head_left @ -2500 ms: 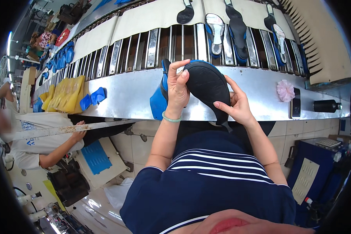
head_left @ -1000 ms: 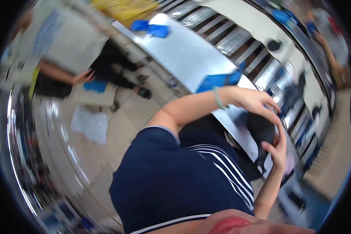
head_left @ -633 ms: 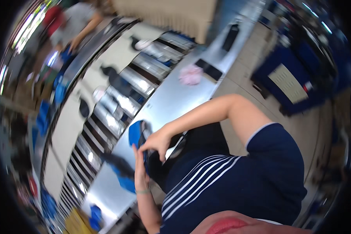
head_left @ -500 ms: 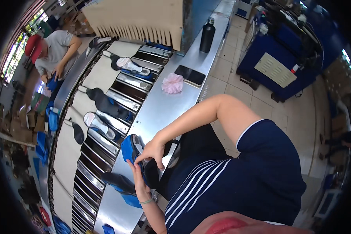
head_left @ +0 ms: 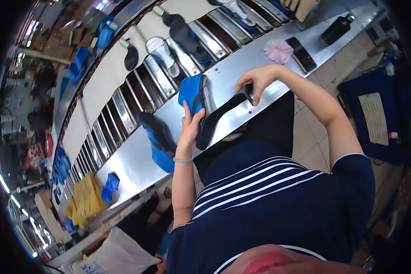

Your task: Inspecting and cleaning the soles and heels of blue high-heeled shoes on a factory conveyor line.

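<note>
At the bench edge, my left hand (head_left: 189, 125) grips a blue shoe last (head_left: 191, 89) that carries dark sandal straps. A long black sole-shaped piece (head_left: 223, 109) reaches from beside that hand up to my right hand (head_left: 259, 82). My right fingers and thumb are closed around its upper, curved end. Whether the black piece is joined to the last cannot be made out. To the left, another blue last with a black sole (head_left: 157, 132) lies on its side on the metal bench (head_left: 130, 171).
Beyond the bench runs a slatted conveyor (head_left: 123, 109) with a cream cloth strip (head_left: 92, 98), black soles (head_left: 182, 34) and shoe parts. Rightward lie a pink scrunchie (head_left: 278, 51), a phone (head_left: 301, 55) and a black bottle (head_left: 337, 30). A yellow bag (head_left: 86, 196) sits at the left end.
The view has swung, bringing more of the bench's left end into sight. My right hand has moved away from my left, and now holds the far end of the black piece.
</note>
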